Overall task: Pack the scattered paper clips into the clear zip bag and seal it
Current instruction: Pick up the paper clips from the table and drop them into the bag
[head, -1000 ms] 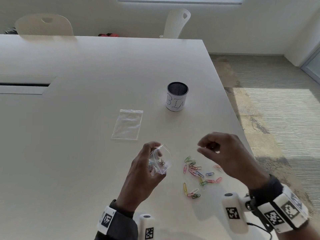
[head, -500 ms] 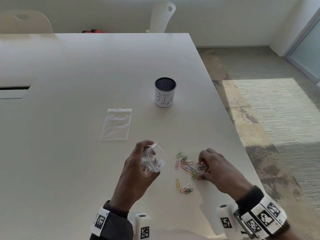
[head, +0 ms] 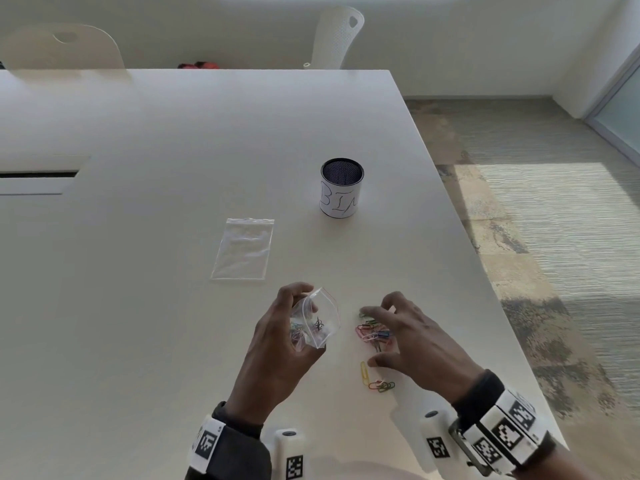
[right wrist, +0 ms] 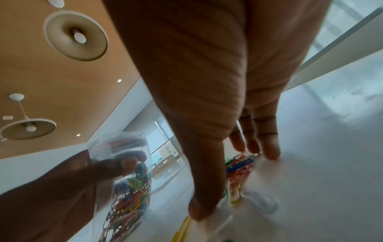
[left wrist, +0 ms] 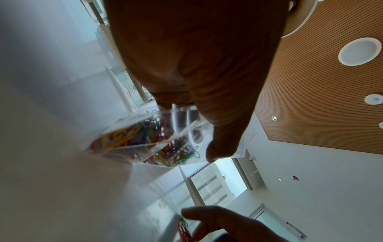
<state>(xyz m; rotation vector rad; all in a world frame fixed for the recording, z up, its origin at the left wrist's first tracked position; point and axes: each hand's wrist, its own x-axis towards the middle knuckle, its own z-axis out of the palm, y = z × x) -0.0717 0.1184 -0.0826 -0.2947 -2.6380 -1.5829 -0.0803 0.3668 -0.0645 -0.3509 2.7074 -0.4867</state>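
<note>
Cup (head: 341,188) and spare bag (head: 243,249) (empty) stand beyond; left grip (head: 277,344) holds zip bag (head: 317,323), right grip (head: 412,336) wide.

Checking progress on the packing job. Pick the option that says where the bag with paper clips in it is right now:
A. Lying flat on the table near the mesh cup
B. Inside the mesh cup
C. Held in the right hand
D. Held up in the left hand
D: the left hand grips the clear zip bag with coloured clips inside, while the right hand spreads over the loose paper clips on the table.
</note>
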